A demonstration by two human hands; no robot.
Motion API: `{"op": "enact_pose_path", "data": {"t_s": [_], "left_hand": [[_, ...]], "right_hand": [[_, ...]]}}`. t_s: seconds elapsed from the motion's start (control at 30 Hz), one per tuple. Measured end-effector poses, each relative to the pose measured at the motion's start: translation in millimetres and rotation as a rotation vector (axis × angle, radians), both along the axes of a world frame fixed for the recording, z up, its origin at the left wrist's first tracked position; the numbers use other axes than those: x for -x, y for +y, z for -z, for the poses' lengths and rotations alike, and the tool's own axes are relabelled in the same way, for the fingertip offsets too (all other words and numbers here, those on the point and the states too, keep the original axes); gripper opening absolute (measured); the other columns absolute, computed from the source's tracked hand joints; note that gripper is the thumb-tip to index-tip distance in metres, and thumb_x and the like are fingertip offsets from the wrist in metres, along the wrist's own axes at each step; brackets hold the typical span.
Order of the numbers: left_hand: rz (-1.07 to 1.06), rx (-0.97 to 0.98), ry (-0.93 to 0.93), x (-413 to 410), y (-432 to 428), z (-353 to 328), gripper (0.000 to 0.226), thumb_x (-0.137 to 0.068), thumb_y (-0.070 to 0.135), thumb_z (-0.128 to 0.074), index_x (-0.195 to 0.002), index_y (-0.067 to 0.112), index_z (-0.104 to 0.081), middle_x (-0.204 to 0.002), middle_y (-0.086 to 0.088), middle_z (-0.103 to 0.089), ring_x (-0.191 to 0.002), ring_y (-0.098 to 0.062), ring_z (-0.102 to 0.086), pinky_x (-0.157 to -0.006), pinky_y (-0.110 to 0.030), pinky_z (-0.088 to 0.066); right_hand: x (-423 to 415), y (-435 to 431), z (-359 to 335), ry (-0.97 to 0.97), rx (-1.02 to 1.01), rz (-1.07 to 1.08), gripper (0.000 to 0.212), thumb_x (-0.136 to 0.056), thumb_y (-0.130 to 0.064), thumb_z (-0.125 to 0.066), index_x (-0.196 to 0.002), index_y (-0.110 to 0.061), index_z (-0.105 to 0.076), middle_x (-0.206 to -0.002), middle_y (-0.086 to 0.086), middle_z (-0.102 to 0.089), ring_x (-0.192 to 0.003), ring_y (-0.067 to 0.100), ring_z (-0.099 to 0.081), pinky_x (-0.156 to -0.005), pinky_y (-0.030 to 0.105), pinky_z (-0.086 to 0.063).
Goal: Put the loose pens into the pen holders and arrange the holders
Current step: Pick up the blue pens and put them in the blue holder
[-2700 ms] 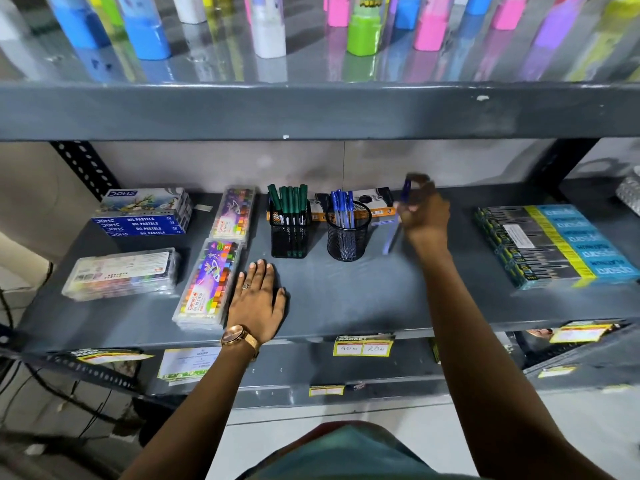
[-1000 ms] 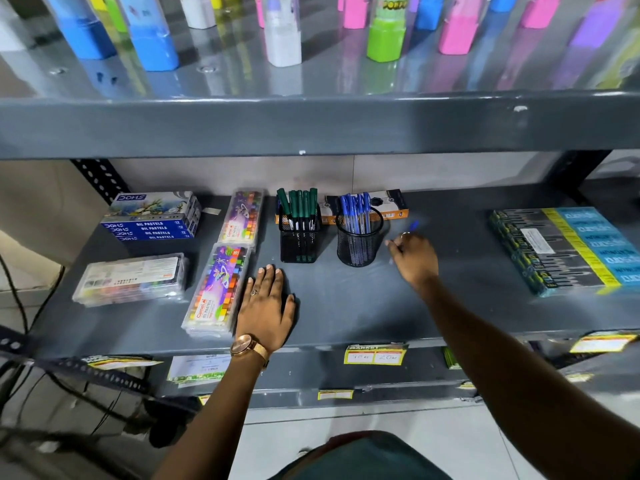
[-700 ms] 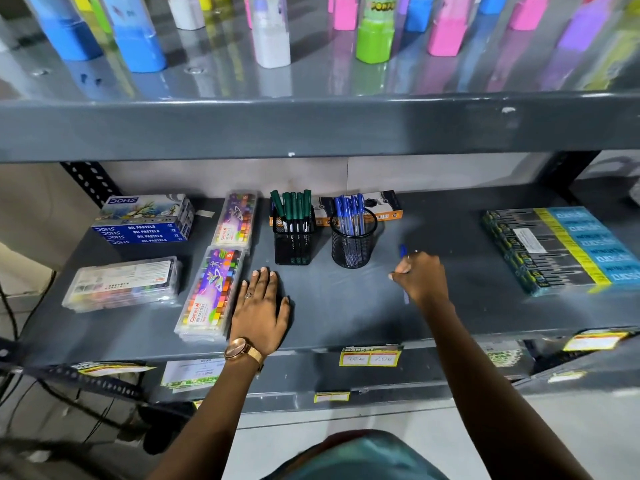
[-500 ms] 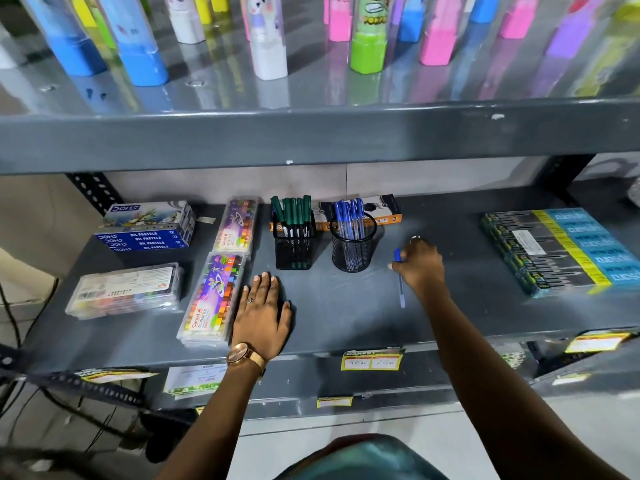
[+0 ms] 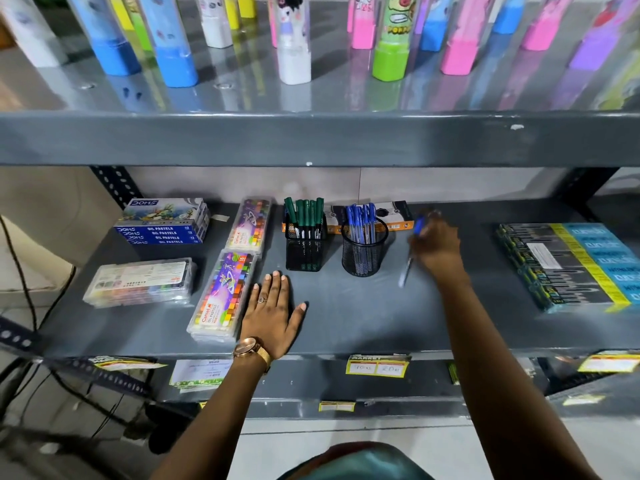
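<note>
Two black mesh holders stand side by side on the grey shelf (image 5: pixel 346 320). The square holder (image 5: pixel 305 249) has several green pens; the round holder (image 5: pixel 363 252) has several blue pens. My right hand (image 5: pixel 438 249) is lifted just right of the round holder, shut on a blue-capped pen (image 5: pixel 408 261) that hangs with its cap up and tip down, blurred by motion. My left hand (image 5: pixel 275 315) lies flat and open on the shelf in front of the square holder, a watch on its wrist.
Left of the holders lie two Camel pastel cases (image 5: pixel 225 292), a stack of Doms boxes (image 5: pixel 162 221) and a clear case (image 5: pixel 138 282). An orange-edged box (image 5: pixel 388 214) lies behind the holders. Pencil packs (image 5: pixel 571 263) sit right. The upper shelf (image 5: pixel 311 136) overhangs.
My right hand picked the blue pen up off the shelf and raised it up and back, closer to the round holder. The left hand has stayed flat.
</note>
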State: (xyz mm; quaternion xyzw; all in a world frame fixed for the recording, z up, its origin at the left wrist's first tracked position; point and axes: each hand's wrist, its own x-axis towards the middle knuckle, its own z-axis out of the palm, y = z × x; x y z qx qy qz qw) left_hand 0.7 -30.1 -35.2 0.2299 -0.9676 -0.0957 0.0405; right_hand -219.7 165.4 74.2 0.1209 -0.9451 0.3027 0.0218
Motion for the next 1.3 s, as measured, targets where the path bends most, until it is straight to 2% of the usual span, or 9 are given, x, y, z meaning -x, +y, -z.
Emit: {"op": "enact_pose_path", "data": {"t_s": [0.13,0.23,0.3,0.37,0.53,0.67,0.97,1.13,1.3], "left_hand": [[-0.005,0.021,-0.027,1.5,0.6,2.5,0.076,-0.088,0.059,-0.005,-0.149,0.014,0.001,-0.160,-0.005,0.001,-0.147,-0.018,0.007,-0.117,-0.033,0.011],[-0.004,0.017,-0.011,1.5,0.1,2.6,0.074,-0.091,0.058,-0.010,-0.149,0.013,-0.001,-0.160,-0.005,0.000,-0.147,-0.019,0.005,-0.118,-0.034,0.009],[-0.005,0.010,-0.005,1.6,-0.4,1.9,0.072,-0.093,0.057,-0.014,-0.149,0.013,-0.001,-0.160,-0.006,-0.001,-0.147,-0.019,0.005,-0.118,-0.034,0.009],[-0.008,0.019,-0.006,1.2,0.0,1.4,0.073,-0.093,0.057,-0.014,-0.149,0.013,-0.001,-0.160,-0.006,-0.001,-0.147,-0.019,0.005,-0.118,-0.033,0.010],[-0.004,0.012,0.001,0.6,0.4,2.1,0.073,-0.093,0.058,-0.015,-0.149,0.013,-0.002,-0.160,-0.005,-0.002,-0.147,-0.019,0.004,-0.118,-0.034,0.009],[-0.001,0.003,0.023,0.5,0.6,3.4,0.073,-0.093,0.058,-0.017,-0.149,0.014,-0.003,-0.160,-0.005,-0.003,-0.147,-0.019,0.004,-0.118,-0.034,0.009],[-0.018,-0.008,0.028,1.0,2.4,1.4,0.073,-0.093,0.057,-0.018,-0.149,0.014,-0.004,-0.160,-0.005,-0.004,-0.148,-0.019,0.003,-0.118,-0.033,0.008],[-0.033,-0.108,-0.011,7.6,1.2,-8.9,0.076,-0.093,0.056,-0.027,-0.149,0.010,-0.006,-0.160,-0.008,-0.005,-0.148,-0.021,0.001,-0.121,-0.037,0.003],[-0.142,-0.488,0.301,35.1,8.0,-29.9,0.099,-0.084,0.051,-0.057,-0.148,0.005,0.002,-0.159,-0.016,-0.007,-0.147,-0.028,-0.006,-0.121,-0.040,-0.011]], "right_hand": [[-0.8,-14.9,-37.4,0.270,0.424,-0.151,0.035,-0.085,0.000,-0.062,-0.120,-0.001,-0.055,-0.106,0.022,-0.067,-0.078,0.034,-0.071,-0.069,0.032,-0.056],[-1.4,-32.5,-40.6,0.389,0.537,-0.254,0.021,-0.089,0.000,-0.061,-0.108,0.008,-0.056,-0.109,0.027,-0.059,-0.071,0.032,-0.070,-0.055,0.014,-0.055],[-1.4,-45.5,-33.6,0.351,0.552,-0.296,0.024,-0.091,0.000,-0.059,-0.114,0.003,-0.055,-0.110,0.024,-0.059,-0.074,0.031,-0.070,-0.060,0.023,-0.060],[-2.5,-53.8,-23.1,0.313,0.457,-0.343,0.036,-0.091,0.000,-0.058,-0.127,-0.004,-0.053,-0.115,0.019,-0.060,-0.076,0.030,-0.070,-0.070,0.034,-0.061],[-10.5,-54.2,7.0,0.306,0.001,-0.373,0.052,-0.088,-0.003,-0.060,-0.138,-0.018,-0.050,-0.118,0.014,-0.066,-0.087,0.031,-0.070,-0.084,0.040,-0.059],[-19.6,-54.6,14.6,0.345,-0.088,-0.343,0.046,-0.089,-0.015,-0.062,-0.134,-0.018,-0.055,-0.107,0.014,-0.071,-0.106,0.035,-0.060,-0.085,0.038,-0.050],[-17.6,-55.1,20.7,0.349,-0.240,-0.233,0.051,-0.094,-0.043,-0.052,-0.140,-0.023,-0.048,-0.136,0.013,-0.050,-0.126,0.039,-0.041,-0.099,0.044,-0.042],[-23.4,-47.9,26.0,0.221,0.011,-0.165,0.077,-0.091,-0.055,-0.050,-0.152,-0.021,-0.020,-0.147,0.016,-0.038,-0.128,0.040,-0.036,-0.106,0.048,-0.040],[-45.1,-40.8,55.3,-0.080,0.359,-0.059,0.103,-0.075,-0.030,-0.075,-0.153,-0.011,-0.011,-0.154,0.019,-0.028,-0.140,0.040,-0.028,-0.115,0.050,-0.029]]}}
